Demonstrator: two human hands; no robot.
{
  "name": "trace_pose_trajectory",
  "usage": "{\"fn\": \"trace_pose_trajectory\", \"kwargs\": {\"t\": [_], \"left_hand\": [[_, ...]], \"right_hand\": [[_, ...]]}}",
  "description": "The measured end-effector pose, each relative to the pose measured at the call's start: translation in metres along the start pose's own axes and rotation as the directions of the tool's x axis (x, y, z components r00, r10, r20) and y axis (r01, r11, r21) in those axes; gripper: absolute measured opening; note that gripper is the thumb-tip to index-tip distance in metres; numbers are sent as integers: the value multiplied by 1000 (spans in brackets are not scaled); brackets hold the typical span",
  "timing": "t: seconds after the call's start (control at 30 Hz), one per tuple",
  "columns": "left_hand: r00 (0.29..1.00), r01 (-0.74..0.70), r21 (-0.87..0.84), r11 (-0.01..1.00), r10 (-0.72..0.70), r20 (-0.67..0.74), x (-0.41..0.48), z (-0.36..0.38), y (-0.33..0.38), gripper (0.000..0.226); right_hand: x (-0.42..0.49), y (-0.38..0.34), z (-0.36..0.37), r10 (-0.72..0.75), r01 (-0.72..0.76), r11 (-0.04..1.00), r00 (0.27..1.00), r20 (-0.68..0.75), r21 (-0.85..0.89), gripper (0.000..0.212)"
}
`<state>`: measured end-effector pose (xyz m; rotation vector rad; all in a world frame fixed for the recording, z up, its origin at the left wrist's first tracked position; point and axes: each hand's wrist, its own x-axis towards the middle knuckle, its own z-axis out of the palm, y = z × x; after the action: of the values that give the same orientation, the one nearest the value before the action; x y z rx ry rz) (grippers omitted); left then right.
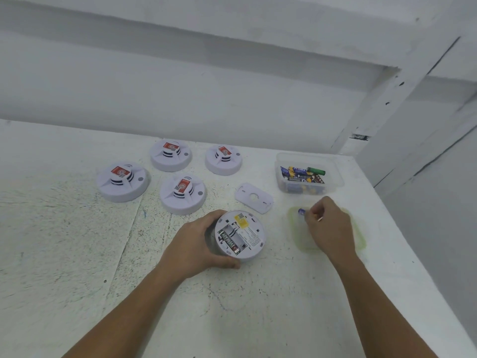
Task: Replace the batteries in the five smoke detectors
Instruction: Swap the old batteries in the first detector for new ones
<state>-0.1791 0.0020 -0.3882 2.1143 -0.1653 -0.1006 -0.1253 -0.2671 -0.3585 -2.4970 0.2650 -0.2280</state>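
My left hand [198, 244] grips a white smoke detector [241, 235] turned upside down, its battery bay uncovered with one black battery [228, 241] lying in it. Its flat white back cover [254, 197] lies on the table just behind. My right hand [327, 223] pinches a small blue battery [301, 211] over a shallow green-rimmed lid [360, 241]. Several other white detectors stand face up behind: far left detector [122, 182], middle detector [182, 193], back detector [171, 155] and back right detector [223, 159].
A clear plastic tub [335, 174] holding several batteries stands at the back right. The white table [77, 254] ends close on the right, beside a white wall and post [382, 112].
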Motion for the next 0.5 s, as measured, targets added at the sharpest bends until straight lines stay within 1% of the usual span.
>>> {"fn": "trace_pose_trajectory", "kwargs": {"t": [0.17, 0.3, 0.37, 0.43, 0.47, 0.5], "left_hand": [[1000, 5, -3, 1000, -5, -8, -1, 0, 3, 89], [1000, 0, -7, 1000, 0, -7, -1, 1, 4, 92], [1000, 0, -8, 1000, 0, -14, -1, 1, 4, 91], [1000, 5, -17, 1000, -5, -12, -1, 1, 5, 90], [1000, 5, -23, 1000, -5, -13, -1, 2, 5, 90], [1000, 4, -27, 1000, -5, -14, -1, 2, 6, 89]], "right_hand": [[-10, 6, 9, -113, 113, 994, 991, 73, 8, 23], [-10, 8, 3, -134, 130, 991, 984, 114, 46, 18], [-9, 4, -1, -164, 158, 986, 980, 110, 60, 15], [-9, -5, -5, -250, 245, 967, 964, 94, 62, 12], [-11, -13, -6, -311, 304, 950, 944, 107, 76, 10], [-14, -23, -6, -386, 376, 922, 910, 148, 92, 9]]}}
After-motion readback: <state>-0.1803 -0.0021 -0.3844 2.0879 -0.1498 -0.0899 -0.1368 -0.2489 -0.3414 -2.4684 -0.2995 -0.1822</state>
